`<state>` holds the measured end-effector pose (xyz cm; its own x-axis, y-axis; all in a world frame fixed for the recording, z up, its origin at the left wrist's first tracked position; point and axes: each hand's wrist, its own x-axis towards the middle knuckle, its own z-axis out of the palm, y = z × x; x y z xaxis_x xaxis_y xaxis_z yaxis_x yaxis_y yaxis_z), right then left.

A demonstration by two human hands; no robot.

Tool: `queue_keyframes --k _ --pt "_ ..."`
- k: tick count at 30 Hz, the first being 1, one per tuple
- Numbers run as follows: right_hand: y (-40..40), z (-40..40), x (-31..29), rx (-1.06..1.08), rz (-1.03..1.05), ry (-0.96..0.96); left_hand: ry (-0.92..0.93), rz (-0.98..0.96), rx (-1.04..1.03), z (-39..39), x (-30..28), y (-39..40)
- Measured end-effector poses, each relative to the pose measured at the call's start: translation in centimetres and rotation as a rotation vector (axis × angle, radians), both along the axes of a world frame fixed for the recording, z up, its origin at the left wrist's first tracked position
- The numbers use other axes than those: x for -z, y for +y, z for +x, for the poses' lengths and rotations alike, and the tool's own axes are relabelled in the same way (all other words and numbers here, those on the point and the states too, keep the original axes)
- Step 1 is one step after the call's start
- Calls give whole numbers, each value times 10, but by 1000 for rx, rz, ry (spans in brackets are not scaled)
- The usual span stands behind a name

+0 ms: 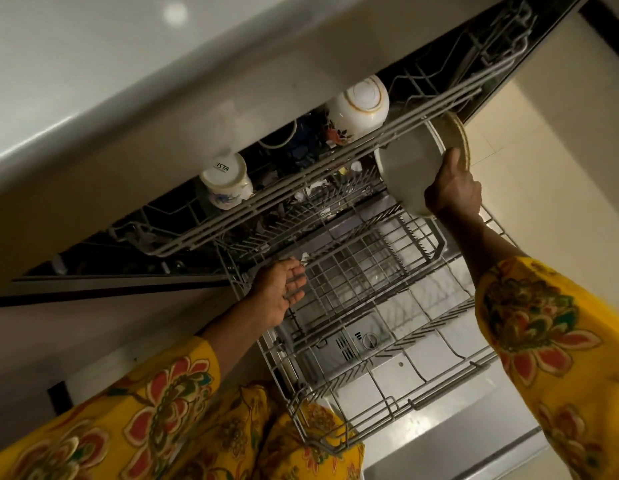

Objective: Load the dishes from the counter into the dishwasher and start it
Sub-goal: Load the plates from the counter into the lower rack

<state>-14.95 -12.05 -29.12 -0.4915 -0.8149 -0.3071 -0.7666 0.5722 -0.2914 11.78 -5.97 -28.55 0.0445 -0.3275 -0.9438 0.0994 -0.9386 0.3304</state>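
The right hand (453,188) grips a white plate (410,168) on edge at the lower rack's (387,344) far right, while the left hand (280,292) hovers spread, palm up, over the pulled-out rack above the open dishwasher door (439,441), beneath a pale counter (93,81).

A plate (406,168) is gripped at its rim by the right hand (453,188) and held on edge over the pulled-out lower rack (387,403). The left hand (280,292) is held open, palm up, above that rack. An upturned bowl (361,105) and cup (225,181) are seated in the upper rack (335,161).
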Motion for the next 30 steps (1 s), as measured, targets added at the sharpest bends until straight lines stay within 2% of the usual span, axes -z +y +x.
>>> queue_keyframes --k 4,25,30 --pt "-13 7 1 -79 11 25 -6 5 -10 5 2 0" --pt "17 -4 22 97 -103 2 4 12 -19 -2 2 1" --pt "10 -4 16 40 -74 19 14 15 -15 -3 0 1"
